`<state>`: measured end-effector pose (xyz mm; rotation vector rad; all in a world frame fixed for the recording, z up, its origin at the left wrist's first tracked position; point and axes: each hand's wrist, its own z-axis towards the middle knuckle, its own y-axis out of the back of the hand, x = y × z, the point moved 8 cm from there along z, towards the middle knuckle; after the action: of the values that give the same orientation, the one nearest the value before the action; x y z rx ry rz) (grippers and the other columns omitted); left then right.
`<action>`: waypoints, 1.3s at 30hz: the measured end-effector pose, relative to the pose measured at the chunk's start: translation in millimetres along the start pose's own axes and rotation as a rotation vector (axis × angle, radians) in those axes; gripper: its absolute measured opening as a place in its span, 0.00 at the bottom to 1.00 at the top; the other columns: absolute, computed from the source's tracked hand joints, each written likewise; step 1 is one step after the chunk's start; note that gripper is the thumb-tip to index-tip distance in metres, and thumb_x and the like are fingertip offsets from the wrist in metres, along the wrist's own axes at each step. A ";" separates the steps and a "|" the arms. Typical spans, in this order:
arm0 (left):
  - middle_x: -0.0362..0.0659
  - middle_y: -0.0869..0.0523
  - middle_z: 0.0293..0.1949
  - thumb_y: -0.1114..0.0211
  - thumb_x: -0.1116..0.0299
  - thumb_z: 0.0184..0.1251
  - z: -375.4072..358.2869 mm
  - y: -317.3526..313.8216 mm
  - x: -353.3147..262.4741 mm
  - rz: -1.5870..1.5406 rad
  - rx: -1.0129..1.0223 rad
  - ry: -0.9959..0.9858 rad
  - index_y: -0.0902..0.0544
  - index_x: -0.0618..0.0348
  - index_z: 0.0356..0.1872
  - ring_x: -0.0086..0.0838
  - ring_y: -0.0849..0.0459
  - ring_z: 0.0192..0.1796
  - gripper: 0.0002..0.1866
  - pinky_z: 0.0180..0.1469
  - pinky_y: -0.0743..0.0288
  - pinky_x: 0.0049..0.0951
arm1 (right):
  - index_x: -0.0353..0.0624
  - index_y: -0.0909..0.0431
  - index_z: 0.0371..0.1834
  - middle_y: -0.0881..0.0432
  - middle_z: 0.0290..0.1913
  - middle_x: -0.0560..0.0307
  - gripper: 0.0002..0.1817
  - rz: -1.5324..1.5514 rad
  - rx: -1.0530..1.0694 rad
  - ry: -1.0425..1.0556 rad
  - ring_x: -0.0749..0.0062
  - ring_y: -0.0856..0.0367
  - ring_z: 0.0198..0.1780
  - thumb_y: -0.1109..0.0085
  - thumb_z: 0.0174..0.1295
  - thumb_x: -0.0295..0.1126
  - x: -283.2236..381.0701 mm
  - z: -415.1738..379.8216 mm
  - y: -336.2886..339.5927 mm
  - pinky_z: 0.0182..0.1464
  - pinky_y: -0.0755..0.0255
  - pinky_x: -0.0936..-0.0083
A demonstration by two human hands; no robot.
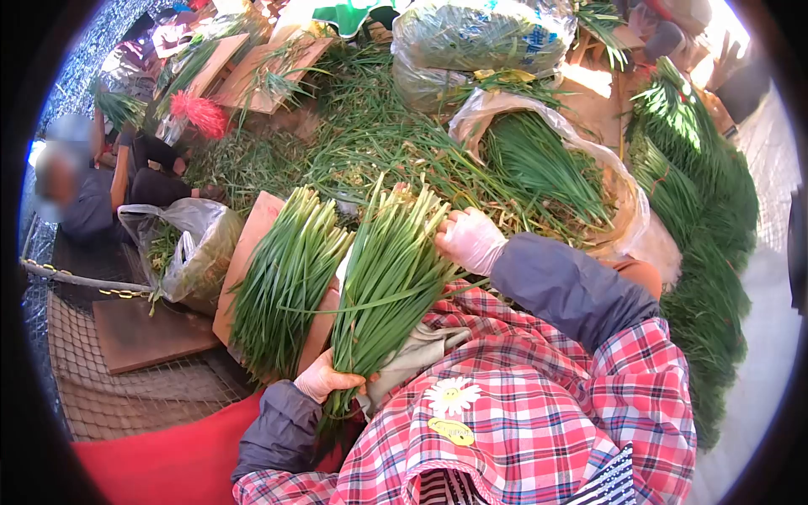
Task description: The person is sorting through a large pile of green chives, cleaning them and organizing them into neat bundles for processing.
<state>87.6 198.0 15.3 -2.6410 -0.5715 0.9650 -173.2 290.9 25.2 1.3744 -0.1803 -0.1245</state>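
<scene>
A thick bunch of garlic chives [391, 269] lies slanted across my lap, its pale cut ends pointing away from me. My left hand [328, 379], in a thin clear glove, is wrapped round the leafy lower part of this bunch. At the bunch's right edge, close to the pale ends, is my gloved right hand [471, 241] with its fingers curled together; what they pinch, if anything, is hidden. Just left of the held bunch, a second pile of chives [286, 278] rests on a tilted wooden board [238, 286].
Loose leaves [362, 126] cover the ground ahead. An open plastic bag [635, 198] of chives lies ahead right, a full clear sack [484, 42] beyond. Long chive heaps [707, 244] line the right. A person [93, 189] sits left, near a plastic bag [206, 252] and red twine [199, 114].
</scene>
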 end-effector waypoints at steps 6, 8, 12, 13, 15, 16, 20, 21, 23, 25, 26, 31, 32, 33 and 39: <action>0.53 0.17 0.39 0.36 0.83 0.46 3.0 -5.7 8.3 -0.092 0.016 0.039 0.27 0.66 0.53 0.31 0.18 0.29 0.27 0.32 0.23 0.27 | 0.45 0.24 0.33 0.20 0.30 0.53 0.09 0.079 0.114 -0.084 0.58 0.18 0.33 0.44 0.50 0.34 -8.1 6.4 -29.7 0.31 0.25 0.63; 0.52 0.17 0.38 0.37 0.84 0.46 6.1 -1.6 16.4 -0.100 0.016 0.028 0.27 0.66 0.53 0.30 0.19 0.28 0.27 0.31 0.24 0.27 | 0.44 0.24 0.29 0.21 0.24 0.52 0.08 0.147 0.085 -0.121 0.55 0.19 0.29 0.43 0.50 0.35 -10.6 7.5 -31.0 0.29 0.26 0.63; 0.50 0.17 0.36 0.37 0.85 0.45 5.5 -2.4 13.1 -0.115 -0.040 -0.032 0.26 0.66 0.51 0.29 0.20 0.26 0.25 0.29 0.26 0.26 | 0.43 0.21 0.28 0.19 0.26 0.53 0.06 0.783 0.187 -0.202 0.63 0.19 0.27 0.42 0.51 0.33 19.9 -8.2 -5.8 0.30 0.25 0.70; 0.50 0.17 0.36 0.36 0.84 0.46 6.6 -2.3 11.9 -0.081 -0.028 -0.057 0.26 0.65 0.51 0.28 0.20 0.26 0.26 0.30 0.25 0.25 | 0.42 0.20 0.30 0.18 0.26 0.56 0.07 1.247 0.343 -0.212 0.72 0.20 0.30 0.40 0.49 0.32 42.3 -14.6 -1.1 0.33 0.26 0.74; 0.49 0.16 0.36 0.34 0.82 0.46 8.6 -2.2 9.3 -0.013 -0.003 -0.108 0.27 0.62 0.52 0.28 0.20 0.28 0.27 0.30 0.25 0.25 | 0.39 0.20 0.33 0.19 0.29 0.61 0.06 1.612 0.730 -0.112 0.82 0.24 0.33 0.38 0.54 0.29 79.8 -30.2 49.8 0.37 0.28 0.79; 0.49 0.16 0.36 0.34 0.82 0.46 8.6 -0.9 8.1 0.000 -0.026 -0.111 0.28 0.61 0.53 0.27 0.20 0.28 0.27 0.30 0.25 0.25 | 0.39 0.20 0.34 0.19 0.29 0.62 0.06 1.599 0.689 -0.084 0.83 0.25 0.33 0.37 0.55 0.29 69.1 -30.3 71.7 0.37 0.28 0.79; 0.48 0.17 0.36 0.34 0.83 0.47 5.5 6.1 10.5 0.051 -0.068 -0.121 0.30 0.59 0.54 0.27 0.19 0.29 0.29 0.28 0.25 0.24 | 0.43 0.18 0.37 0.18 0.32 0.56 0.11 0.874 -0.016 -0.360 0.69 0.22 0.35 0.36 0.52 0.34 -38.1 -9.4 61.0 0.38 0.28 0.72; 0.48 0.17 0.36 0.35 0.83 0.47 5.9 7.9 9.4 0.067 -0.065 -0.129 0.30 0.58 0.55 0.26 0.19 0.29 0.29 0.28 0.26 0.24 | 0.45 0.18 0.38 0.18 0.33 0.54 0.13 0.374 -0.211 -0.297 0.62 0.21 0.37 0.36 0.51 0.37 -53.4 -2.3 73.0 0.39 0.28 0.68; 0.47 0.17 0.36 0.34 0.83 0.47 3.8 6.9 7.6 0.074 -0.066 -0.139 0.31 0.57 0.55 0.26 0.19 0.30 0.30 0.28 0.26 0.24 | 0.51 0.17 0.38 0.18 0.34 0.56 0.13 0.367 -0.264 -0.259 0.56 0.22 0.37 0.38 0.52 0.43 -63.8 11.1 75.6 0.40 0.29 0.58; 0.47 0.17 0.36 0.34 0.83 0.46 3.4 11.4 7.6 0.108 -0.100 -0.158 0.30 0.57 0.54 0.25 0.19 0.30 0.30 0.28 0.26 0.23 | 0.47 0.21 0.48 0.18 0.40 0.50 0.27 0.380 -0.017 -0.384 0.54 0.21 0.43 0.32 0.44 0.46 -77.0 21.2 41.5 0.46 0.29 0.63; 0.47 0.17 0.36 0.34 0.83 0.46 4.4 13.2 6.9 0.124 -0.100 -0.161 0.30 0.57 0.54 0.25 0.19 0.31 0.30 0.28 0.26 0.23 | 0.44 0.22 0.49 0.18 0.40 0.48 0.28 0.628 0.073 -0.402 0.54 0.21 0.43 0.31 0.43 0.45 -81.0 23.6 7.7 0.47 0.29 0.65; 0.46 0.17 0.36 0.34 0.83 0.45 -1.5 13.2 8.5 0.108 -0.105 -0.153 0.30 0.57 0.54 0.25 0.19 0.32 0.30 0.29 0.26 0.22 | 0.39 0.22 0.42 0.19 0.33 0.45 0.21 1.004 0.151 -0.496 0.53 0.20 0.38 0.34 0.48 0.40 -75.7 21.7 -18.1 0.43 0.27 0.67; 0.45 0.17 0.36 0.34 0.83 0.45 1.2 13.9 10.7 0.129 -0.088 -0.132 0.30 0.57 0.54 0.25 0.19 0.32 0.30 0.29 0.26 0.22 | 0.40 0.22 0.40 0.19 0.33 0.45 0.19 0.876 0.152 -0.494 0.52 0.20 0.38 0.36 0.49 0.40 -75.3 17.9 -16.1 0.43 0.27 0.67; 0.45 0.17 0.36 0.34 0.83 0.45 1.9 13.1 10.1 0.125 -0.084 -0.130 0.30 0.57 0.54 0.25 0.19 0.32 0.30 0.29 0.26 0.22 | 0.41 0.21 0.39 0.19 0.34 0.46 0.17 0.748 0.152 -0.489 0.52 0.20 0.39 0.37 0.50 0.40 -75.4 15.1 -13.7 0.43 0.27 0.66; 0.45 0.17 0.36 0.34 0.82 0.46 -3.9 12.2 3.6 0.120 -0.104 -0.189 0.27 0.59 0.51 0.25 0.19 0.32 0.26 0.30 0.26 0.23 | 0.45 0.20 0.33 0.18 0.32 0.47 0.11 0.323 -0.057 -0.752 0.53 0.19 0.38 0.42 0.54 0.40 -159.0 -24.1 -5.0 0.43 0.26 0.62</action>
<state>96.0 188.3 11.5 -2.7193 -0.5220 1.2636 -324.1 343.8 7.1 1.1697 -1.0125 -0.3688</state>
